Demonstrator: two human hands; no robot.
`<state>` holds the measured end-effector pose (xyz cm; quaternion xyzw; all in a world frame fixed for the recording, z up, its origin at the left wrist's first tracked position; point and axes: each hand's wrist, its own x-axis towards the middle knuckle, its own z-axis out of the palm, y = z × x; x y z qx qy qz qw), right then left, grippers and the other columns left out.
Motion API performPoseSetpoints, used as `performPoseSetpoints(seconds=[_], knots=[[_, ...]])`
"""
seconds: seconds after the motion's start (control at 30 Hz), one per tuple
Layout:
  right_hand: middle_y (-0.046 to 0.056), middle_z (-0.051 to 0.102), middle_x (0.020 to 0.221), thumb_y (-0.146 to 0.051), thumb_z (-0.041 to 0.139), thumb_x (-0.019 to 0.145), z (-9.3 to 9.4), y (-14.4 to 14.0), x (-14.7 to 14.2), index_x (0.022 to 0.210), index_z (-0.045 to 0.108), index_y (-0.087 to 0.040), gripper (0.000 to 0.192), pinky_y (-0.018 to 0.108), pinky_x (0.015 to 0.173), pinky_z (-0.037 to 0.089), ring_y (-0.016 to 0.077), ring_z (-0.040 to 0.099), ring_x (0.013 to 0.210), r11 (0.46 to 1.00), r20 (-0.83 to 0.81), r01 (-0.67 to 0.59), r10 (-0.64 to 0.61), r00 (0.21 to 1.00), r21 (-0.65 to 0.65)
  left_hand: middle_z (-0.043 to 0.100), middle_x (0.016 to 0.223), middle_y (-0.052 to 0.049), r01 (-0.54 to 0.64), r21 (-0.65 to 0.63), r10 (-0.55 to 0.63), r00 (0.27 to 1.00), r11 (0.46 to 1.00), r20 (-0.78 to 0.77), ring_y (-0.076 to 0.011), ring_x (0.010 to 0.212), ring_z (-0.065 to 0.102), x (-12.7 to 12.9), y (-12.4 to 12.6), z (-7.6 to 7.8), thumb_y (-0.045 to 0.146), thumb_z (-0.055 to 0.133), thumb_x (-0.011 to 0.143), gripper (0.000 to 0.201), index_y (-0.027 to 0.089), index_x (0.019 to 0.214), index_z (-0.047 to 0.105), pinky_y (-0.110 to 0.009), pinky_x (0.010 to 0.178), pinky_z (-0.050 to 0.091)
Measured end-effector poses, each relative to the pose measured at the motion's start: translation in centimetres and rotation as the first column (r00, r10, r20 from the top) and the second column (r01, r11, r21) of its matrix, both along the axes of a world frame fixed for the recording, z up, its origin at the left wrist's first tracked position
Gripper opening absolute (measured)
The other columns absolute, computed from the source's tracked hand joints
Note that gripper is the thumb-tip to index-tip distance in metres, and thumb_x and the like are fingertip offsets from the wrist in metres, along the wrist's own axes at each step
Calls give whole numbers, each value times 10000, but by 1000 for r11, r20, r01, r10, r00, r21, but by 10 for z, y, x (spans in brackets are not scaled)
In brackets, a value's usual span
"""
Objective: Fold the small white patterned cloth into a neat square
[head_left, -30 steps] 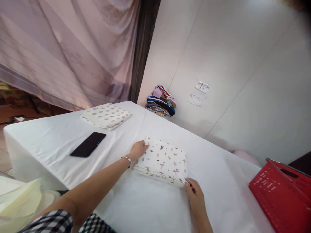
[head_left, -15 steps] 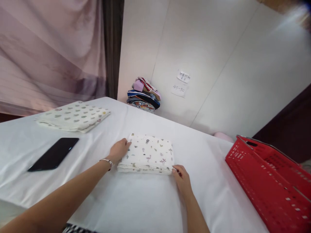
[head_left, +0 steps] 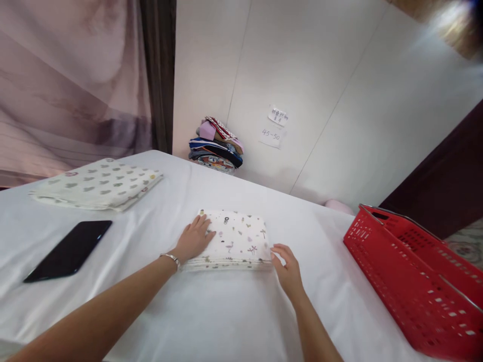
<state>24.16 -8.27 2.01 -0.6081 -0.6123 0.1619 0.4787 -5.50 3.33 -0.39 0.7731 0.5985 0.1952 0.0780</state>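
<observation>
A white cloth (head_left: 237, 236) printed with small flamingos, palm trees and other figures lies folded into a thick rectangle on the white-covered table. My left hand (head_left: 194, 239) rests flat across its left side, fingers spread, a silver bracelet at the wrist. At the cloth's right edge is my right hand (head_left: 287, 269); its thumb and fingers are apart, with the tips by the near right corner. Whether those tips touch the fabric I cannot tell.
Another folded white cloth (head_left: 101, 183) with grey shapes lies at the far left. Nearer is a black phone (head_left: 70, 250). A red perforated basket (head_left: 392, 271) stands on the right. Behind the table is a stack of folded fabrics (head_left: 217, 146) by the wall (head_left: 320, 60).
My left hand has moved from gripping the cloth's left edge to lying flat on top. My right hand has loosened from the near right corner. The view has shifted slightly.
</observation>
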Motion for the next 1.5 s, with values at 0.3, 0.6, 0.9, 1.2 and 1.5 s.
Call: performPoseSetpoints(seconds=[0.3, 0.6, 0.9, 1.2, 1.5], knots=[[31, 224, 1512, -443, 464, 861, 34, 90, -85, 1431, 300, -223, 632, 424, 1125, 203, 219, 153, 1402, 938, 385, -292, 343, 857, -186, 313, 1478, -110, -13, 21, 14, 999, 1000, -38, -293, 1379, 212, 2, -2, -1, 436, 361, 892, 479, 197, 1291, 474, -541, 1057, 270], [52, 132, 1529, -498, 347, 906, -20, 127, -33, 1446, 243, -215, 618, 519, 1103, 62, 225, 72, 1414, 881, 531, -21, 304, 791, -473, 279, 1498, -77, 2, -24, -2, 1000, 1000, -12, -266, 1392, 172, 1, -3, -4, 438, 329, 901, 511, 192, 1339, 428, -522, 1071, 245], [58, 308, 1478, -435, 503, 827, -33, 122, -19, 1301, 508, -200, 529, 411, 1126, 155, 207, 185, 1394, 928, 278, -105, 213, 937, -358, 349, 1466, -60, -26, -24, 30, 988, 999, 154, -288, 1317, 333, -7, -2, -10, 413, 370, 892, 459, 221, 1293, 489, -469, 1077, 249], [76, 494, 1354, -452, 659, 681, -45, 42, 0, 1332, 475, -196, 723, 365, 1067, 318, 244, 446, 1251, 898, -148, 126, -206, 967, -423, 424, 1419, -60, -21, 14, 13, 910, 1000, 415, -248, 1286, 401, -15, 5, -28, 376, 442, 842, 413, 204, 1190, 581, -443, 1099, 270], [100, 655, 1111, -347, 760, 618, -22, 37, -12, 1253, 544, -164, 695, 366, 899, 478, 269, 612, 1023, 832, -368, 96, -342, 865, -547, 462, 1386, -53, -93, -57, 107, 738, 994, 666, -239, 1155, 537, -21, 6, -25, 352, 508, 792, 411, 194, 1164, 584, -365, 961, 470]])
